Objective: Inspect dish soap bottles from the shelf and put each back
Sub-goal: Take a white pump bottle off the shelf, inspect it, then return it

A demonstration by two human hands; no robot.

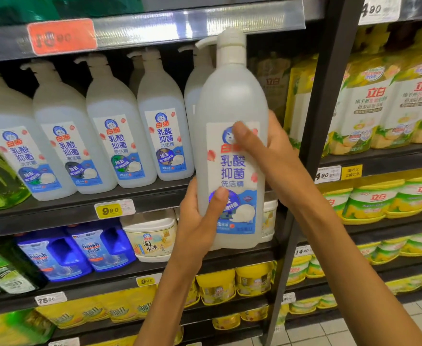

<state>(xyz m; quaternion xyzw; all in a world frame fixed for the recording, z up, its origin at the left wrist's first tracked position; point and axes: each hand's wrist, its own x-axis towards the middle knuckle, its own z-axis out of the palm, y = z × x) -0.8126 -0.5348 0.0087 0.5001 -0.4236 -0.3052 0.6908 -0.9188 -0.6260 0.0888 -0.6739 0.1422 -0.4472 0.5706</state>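
A tall translucent white dish soap bottle (232, 101) with a pump top and a blue-and-white label is held upright in front of the shelf (80, 208). My left hand (200, 221) grips its lower left side, thumb across the label's bottom. My right hand (267, 151) holds the right side at mid-height, thumb lying over the label's top. Several matching bottles (120, 126) stand in a row on the shelf to the left, with one more partly hidden right behind the held bottle.
Yellow refill pouches (369, 103) fill the neighbouring bay beyond a dark upright post (329, 96). Blue Finish bottles (100, 245), a cream tub (150, 236) and yellow tubs (234, 283) sit on lower shelves. Price tags line the shelf edges. Tiled floor shows at bottom right.
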